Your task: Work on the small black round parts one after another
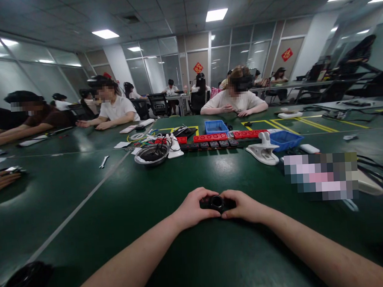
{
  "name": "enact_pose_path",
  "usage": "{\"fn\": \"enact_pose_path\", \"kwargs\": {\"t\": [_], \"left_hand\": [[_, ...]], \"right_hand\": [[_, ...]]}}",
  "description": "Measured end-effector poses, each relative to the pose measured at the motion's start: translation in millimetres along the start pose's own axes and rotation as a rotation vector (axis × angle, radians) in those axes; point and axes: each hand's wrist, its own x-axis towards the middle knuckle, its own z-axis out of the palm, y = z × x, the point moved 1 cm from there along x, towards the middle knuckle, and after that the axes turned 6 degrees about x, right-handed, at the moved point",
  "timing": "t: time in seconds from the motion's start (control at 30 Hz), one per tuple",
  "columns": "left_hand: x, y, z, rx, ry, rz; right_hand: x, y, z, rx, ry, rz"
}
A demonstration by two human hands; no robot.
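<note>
My left hand and my right hand face each other over the green table. Between them is a small black object with a round ring facing up near its middle. Fingers and thumb of the left hand curl around its left end, and those of the right hand close around its right end. My fingers hide parts of the object, so its exact kind cannot be told. At the lower left of the table lies a separate black ring-shaped thing.
Beyond my hands are a metal bowl, a white clip base, red power sockets and blue bins. A wrench lies left. Cables run along the right. Several people sit around, one person opposite.
</note>
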Motion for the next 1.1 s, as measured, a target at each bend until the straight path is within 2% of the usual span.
{"fn": "enact_pose_path", "kwargs": {"t": [0.07,0.17,0.23,0.33,0.43,0.53,0.63,0.73,0.83,0.93,1.1], "left_hand": [[-0.7,2.0,6.4,0.019,0.076,-0.086],[-2.7,5.9,17.0,0.107,0.249,-0.234],[-3.3,7.3,21.6,0.150,0.314,-0.240],[-2.2,4.1,22.9,0.116,0.286,-0.191],[-1.7,-1.1,19.7,-0.006,0.190,-0.122],[-3.7,-0.4,14.8,-0.033,0.114,-0.021],[-5.7,4.3,10.2,-0.007,0.094,0.073],[-5.4,6.3,7.9,-0.016,0.088,0.113],[-3.8,4.1,8.2,-0.057,0.061,0.093],[-2.6,1.2,9.2,-0.071,0.075,0.080],[-1.8,-0.5,15.3,-0.039,0.187,-0.029]], "right_hand": [[0.4,0.2,6.1,-0.052,0.081,0.037],[1.7,-5.6,16.9,-0.259,0.243,0.101],[2.2,-11.6,22.5,-0.428,0.322,0.132],[0.6,-17.2,24.6,-0.578,0.385,0.121],[-3.7,-14.6,18.2,-0.443,0.301,-0.002],[-8.2,-7.7,5.9,-0.175,0.075,-0.114],[-9.9,-2.1,-7.2,-0.014,-0.115,-0.121],[-8.6,-0.8,-14.9,0.035,-0.211,-0.130],[-6.7,-1.7,-16.5,0.047,-0.224,-0.133],[-5.7,-1.3,-13.8,0.050,-0.180,-0.102],[-2.4,3.1,-1.0,-0.120,0.057,0.063]]}}
